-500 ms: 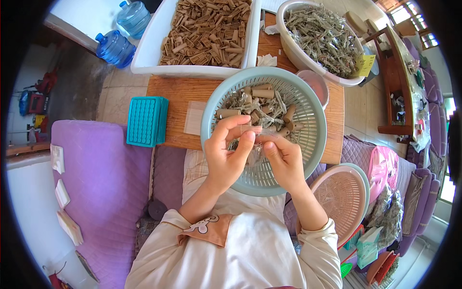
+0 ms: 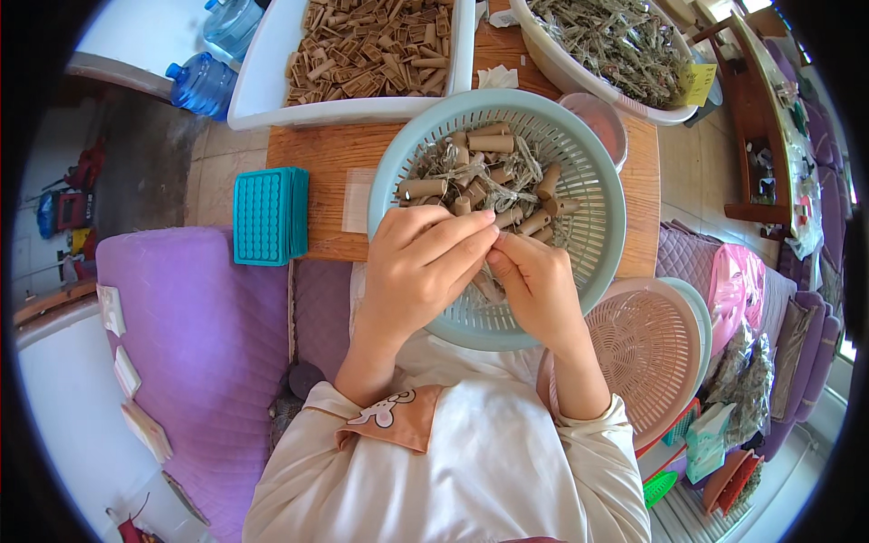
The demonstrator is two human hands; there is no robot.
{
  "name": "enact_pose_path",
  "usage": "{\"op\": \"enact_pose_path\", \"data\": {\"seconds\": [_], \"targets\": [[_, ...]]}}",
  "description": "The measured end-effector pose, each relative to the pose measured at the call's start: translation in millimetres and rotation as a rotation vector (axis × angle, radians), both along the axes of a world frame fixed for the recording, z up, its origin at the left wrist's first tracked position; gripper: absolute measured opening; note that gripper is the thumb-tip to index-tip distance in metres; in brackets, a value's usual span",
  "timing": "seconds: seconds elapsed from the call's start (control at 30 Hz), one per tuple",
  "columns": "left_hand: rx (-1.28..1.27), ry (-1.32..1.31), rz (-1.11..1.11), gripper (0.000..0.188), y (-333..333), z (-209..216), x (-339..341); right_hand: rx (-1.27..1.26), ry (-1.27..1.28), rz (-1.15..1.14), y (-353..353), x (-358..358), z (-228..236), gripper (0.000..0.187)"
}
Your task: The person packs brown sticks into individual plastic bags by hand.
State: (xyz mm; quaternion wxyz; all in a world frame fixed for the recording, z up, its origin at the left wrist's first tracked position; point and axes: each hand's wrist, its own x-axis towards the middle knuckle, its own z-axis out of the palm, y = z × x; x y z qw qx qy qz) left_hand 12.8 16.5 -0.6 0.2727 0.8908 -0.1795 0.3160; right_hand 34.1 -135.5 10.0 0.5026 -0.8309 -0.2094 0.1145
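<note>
My left hand and my right hand meet fingertip to fingertip over the near half of a grey-green plastic colander. The fingers of both are pinched together. Whatever lies between the fingertips is too small or too covered to name. In the colander are brown cardboard-like tubes mixed with clear-wrapped strands of a greyish-green material. Just below my fingertips a pale, shiny piece shows partly, and I cannot tell whether it is held.
A white tub of brown half-tubes stands beyond, with a basin of wrapped strands far right. Stacked teal trays sit on the wooden table. A pink colander leans at right, and a purple padded seat lies left.
My left hand has turned over, its back now facing up, and its fingertips have closed against my right hand's. The clear film seen between them is now hidden. The whole view has shifted slightly.
</note>
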Motion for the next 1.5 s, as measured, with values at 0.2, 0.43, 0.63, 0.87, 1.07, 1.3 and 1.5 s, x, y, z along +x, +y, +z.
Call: {"op": "enact_pose_path", "data": {"seconds": [0.2,0.43,0.63,0.87,1.07,1.3,1.5], "targets": [[-0.11,0.236,-0.065,0.02,-3.3,-6.9,-4.3,-0.159,-0.238,0.111,-7.6,-7.0,-3.0,0.009],[-0.668,0.429,0.097,0.005,3.5,-5.1,-5.8,-0.102,-0.254,0.089,-6.0,-10.5,8.6,0.013],[-1.411,0.211,-0.054,0.018,54.8,-6.1,-3.5,0.212,0.016,0.003,-19.5,-7.3,6.9,0.018],[-1.16,0.518,-0.398,0.012,-3.3,-13.0,-13.2,0.628,0.266,0.016,-17.6,-3.9,-3.5,0.025],[-0.894,0.582,-0.195,0.008,-9.9,-4.1,-9.6,0.63,0.469,0.046,-18.7,-3.9,3.4,0.026],[-0.603,0.424,-0.041,0.006,-11.6,-1.1,-11.0,1.107,0.819,-0.14,-6.8,-6.1,-2.7,0.019],[-0.135,-0.151,-0.162,0.022,-17.6,-19.4,-1.2,1.227,0.857,-0.066,-26.8,-2.1,-15.4,0.021]]}}
